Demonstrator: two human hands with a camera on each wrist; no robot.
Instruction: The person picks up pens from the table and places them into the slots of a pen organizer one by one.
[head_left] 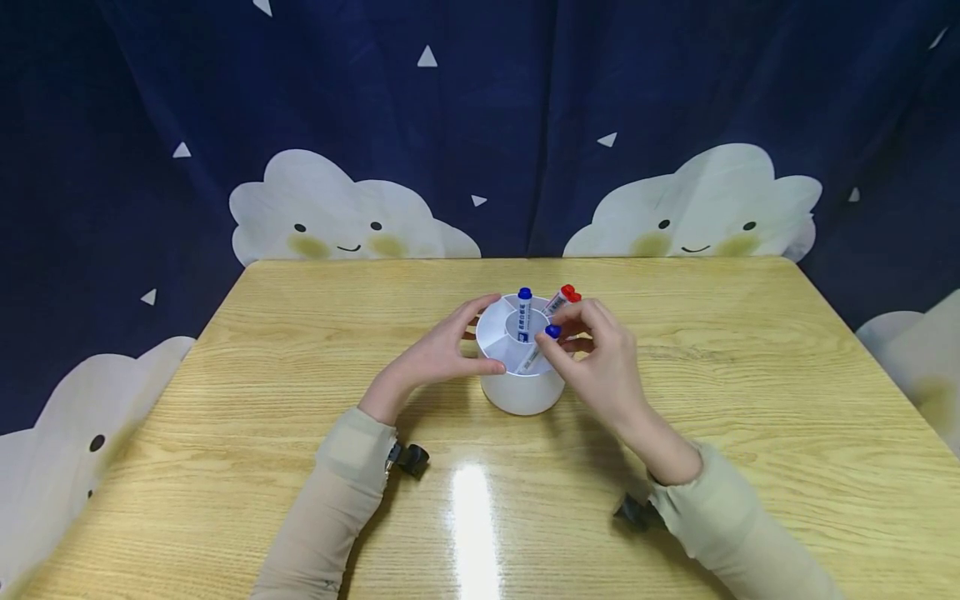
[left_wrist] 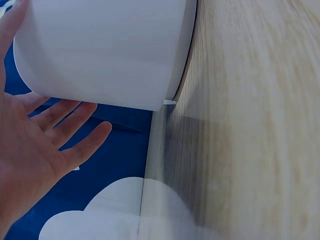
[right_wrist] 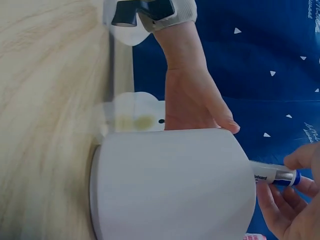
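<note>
A round white pen holder [head_left: 522, 396] with divided compartments stands on the table. My left hand [head_left: 438, 348] holds it from the left, thumb on the near rim and fingers toward the far side; the left wrist view shows the lower fingers [left_wrist: 82, 145] spread off its wall. With thumb and fingertips my right hand [head_left: 609, 360] pinches the blue cap of a whiteboard marker [right_wrist: 267, 173], whose lower part slants into a front compartment. Another blue-capped marker [head_left: 524, 315] stands upright in the centre well. Red-capped markers [head_left: 567, 292] lean in the back right compartment, partly behind my right hand.
The wooden table [head_left: 300, 367] extends on both sides of the holder. Behind its far edge hangs a dark blue curtain [head_left: 495, 108] with white clouds and triangles. A small black device [head_left: 411, 459] sits at my left wrist, another [head_left: 633, 512] at my right.
</note>
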